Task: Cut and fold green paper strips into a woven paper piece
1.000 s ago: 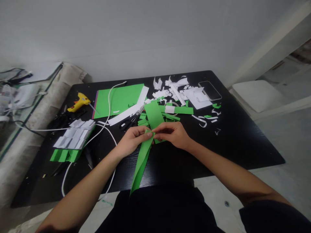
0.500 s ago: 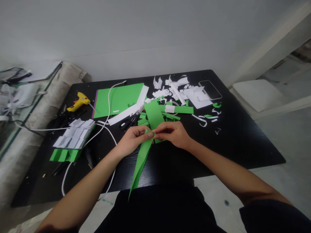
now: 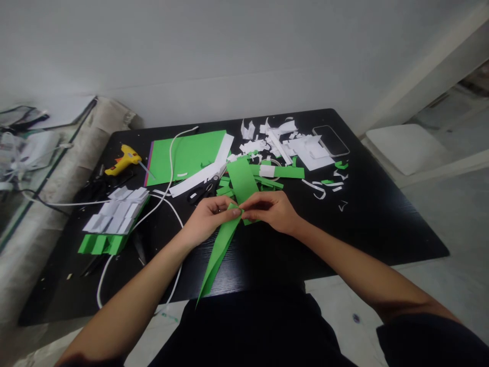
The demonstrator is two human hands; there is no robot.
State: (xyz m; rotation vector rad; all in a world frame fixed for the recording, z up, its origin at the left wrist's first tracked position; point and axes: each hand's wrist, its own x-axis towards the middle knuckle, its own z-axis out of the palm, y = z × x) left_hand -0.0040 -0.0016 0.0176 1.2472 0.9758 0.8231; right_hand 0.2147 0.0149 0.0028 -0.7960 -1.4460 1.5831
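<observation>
Seen from above, a person sits at a black surface (image 3: 382,219) covered in craft litter. Both hands meet near the middle of it. The left hand (image 3: 208,216) and the right hand (image 3: 273,211) each pinch a long green paper strip (image 3: 217,250) between thumb and fingertips, and the fingertips nearly touch at one spot on the paper. From that pinch the strip's narrow end slants down and to the left, out past the near edge of the surface, to a point over the person's dark lap. Its wider end lies flat on the surface beyond the hands.

Black scissors (image 3: 200,192) lie just beyond the left hand, beside short green offcuts (image 3: 225,191). Behind them a long white paper strip (image 3: 202,173) rests against a large green sheet (image 3: 187,155). A white cable (image 3: 168,168) crosses that sheet, then curves toward the person and runs under the left forearm. On the far left is a yellow hot glue gun (image 3: 123,160). Nearer, a cluster of white folded pieces (image 3: 116,210) sits on pleated green paper. Beyond the right hand are more green strips (image 3: 286,173), a heap of white paper scraps (image 3: 278,142), and a phone (image 3: 330,141) lying flat near the far edge. A few small curls of paper are scattered to the right.
</observation>
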